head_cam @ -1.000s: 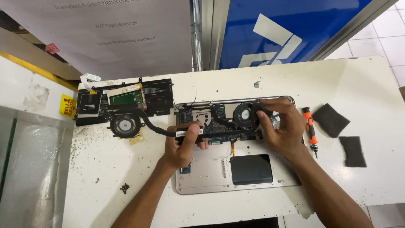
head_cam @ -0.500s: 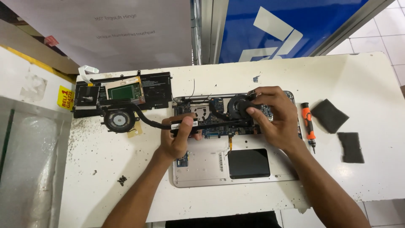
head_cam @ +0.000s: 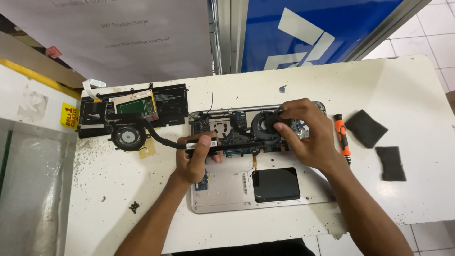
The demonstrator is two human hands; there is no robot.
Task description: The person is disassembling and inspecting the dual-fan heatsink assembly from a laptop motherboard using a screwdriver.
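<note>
White worktable (head_cam: 332,95) speckled with dust, opened laptop base (head_cam: 227,194) at its middle, left hand (head_cam: 194,161) curled closed around black heat pipe (head_cam: 163,138), right hand (head_cam: 305,135) bent over, fingers pinching round black fan (head_cam: 263,127), orange screwdriver (head_cam: 342,135) just beside.

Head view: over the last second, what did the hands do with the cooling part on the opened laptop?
The right hand moved from the laptop's right edge onto the right fan and gripped it. The left hand kept holding the black heat pipe. The left fan, screwdriver and two dark pads stayed put.
</note>
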